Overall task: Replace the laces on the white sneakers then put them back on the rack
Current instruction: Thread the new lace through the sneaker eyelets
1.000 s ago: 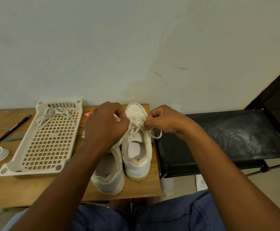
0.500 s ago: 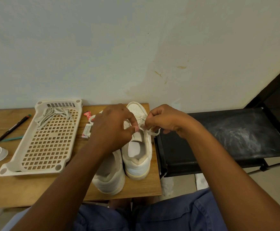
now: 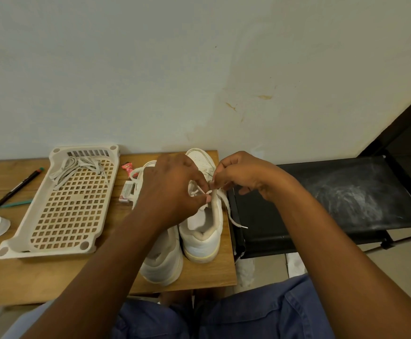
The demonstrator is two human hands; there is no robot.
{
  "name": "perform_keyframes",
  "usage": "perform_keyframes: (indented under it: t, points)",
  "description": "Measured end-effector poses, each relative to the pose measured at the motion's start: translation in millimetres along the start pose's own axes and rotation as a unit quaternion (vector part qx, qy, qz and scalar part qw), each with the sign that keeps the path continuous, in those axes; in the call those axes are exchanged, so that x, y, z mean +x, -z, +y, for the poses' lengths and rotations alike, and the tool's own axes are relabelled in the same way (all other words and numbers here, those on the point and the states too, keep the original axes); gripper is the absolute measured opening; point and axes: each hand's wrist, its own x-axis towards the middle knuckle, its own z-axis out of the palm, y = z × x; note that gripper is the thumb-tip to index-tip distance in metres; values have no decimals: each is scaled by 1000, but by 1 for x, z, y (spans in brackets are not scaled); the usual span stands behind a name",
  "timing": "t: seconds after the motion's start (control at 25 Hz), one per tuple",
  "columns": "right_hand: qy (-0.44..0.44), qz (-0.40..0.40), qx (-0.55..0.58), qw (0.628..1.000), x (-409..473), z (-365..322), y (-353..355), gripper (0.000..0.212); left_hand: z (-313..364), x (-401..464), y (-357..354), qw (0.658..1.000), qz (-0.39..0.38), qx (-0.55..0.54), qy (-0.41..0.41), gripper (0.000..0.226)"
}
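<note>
Left hand (image 3: 175, 189) and right hand (image 3: 246, 177) each pinch the white lace (image 3: 226, 204) over the right-side sneaker (image 3: 204, 231).

2 white sneakers stand side by side, heels toward the viewer, on the wooden table (image 3: 52, 277). The right sneaker (image 3: 203, 231) has a white lace (image 3: 226, 204) at its throat, one end trailing off its right side over the black rack (image 3: 346, 199). The left sneaker (image 3: 162, 260) sits nearer the viewer, partly hidden. Grey old laces (image 3: 77, 167) lie bunched in the perforated tray (image 3: 65, 216).
</note>
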Motion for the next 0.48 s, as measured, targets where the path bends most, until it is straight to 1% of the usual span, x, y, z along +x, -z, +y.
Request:
perform_keyframes:
  t: [0.08,0.16,0.2,0.28,0.36,0.4,0.44,0.48]
  points:
    - [-1,-1,-1,1000,0,-1,-1,11,-1,0,0,1000,10,-3,8,16]
    - [-3,-3,-1,1000,0,0,0,11,-3,1,5,998,56,-34,23,9]
    - [-2,-4,0,1000,0,0,0,12,-6,1,7,994,89,-48,44,8]
    - [-2,-7,2,1000,-1,0,1,13,-12,2,12,979,146,-68,121,10]
    - [-2,-9,3,1000,-1,-1,1,13,-21,3,16,961,182,-103,182,11]
    - [-2,-10,3,1000,-1,-1,1,12,-24,4,16,957,186,-124,184,10]
    - [-2,-10,3,1000,0,-1,0,12,-25,5,15,960,178,-146,160,6]
    - [-2,-9,2,1000,0,-1,0,12,-23,5,13,967,151,-165,122,9]
